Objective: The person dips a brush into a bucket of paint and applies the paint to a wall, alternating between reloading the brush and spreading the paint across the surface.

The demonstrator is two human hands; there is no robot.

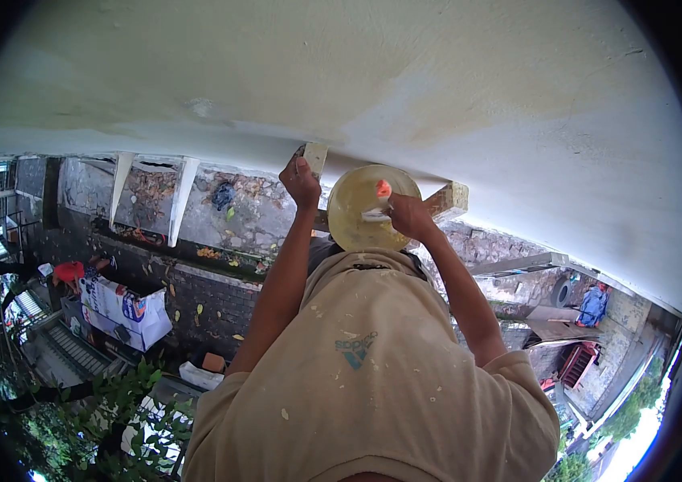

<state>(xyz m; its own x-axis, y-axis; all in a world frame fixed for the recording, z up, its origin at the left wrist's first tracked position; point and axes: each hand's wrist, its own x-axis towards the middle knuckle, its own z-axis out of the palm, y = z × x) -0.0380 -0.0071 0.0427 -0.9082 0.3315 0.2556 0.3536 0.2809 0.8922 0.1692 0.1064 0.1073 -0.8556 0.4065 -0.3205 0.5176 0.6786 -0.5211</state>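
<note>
"What's closest to us?"

"The beige shirt (373, 353), with pale flecks on it. Beyond it, both arms reach toward the wall (277, 80)."

"And the grip?"

"The right hand (411, 217) is pinching a red-tipped tool (383, 189), probably a brush, though it's too blurred to be sure. The yellowish bucket (347, 197) sits just beyond those fingers and to their left, so the tool shows over it."

"The other hand?"

"The left hand (301, 183) is curled against a pale post (316, 158), left of the bucket. I can't tell whether it closes fully round it. A second post (458, 198) stands just right of the pinch."

"So what worries you?"

"The bucket, mainly. I can't see what supports it from below. If the right wrist knocks its rim, I'd expect it to tip. Wet fingers could also let the tool slide."

"And the drop?"

"The paving (204, 297) looks well below the hands. If the left hand slipped off its post, balance might suffer. A person in red (70, 271) is down there too, far left of the grip."
</note>
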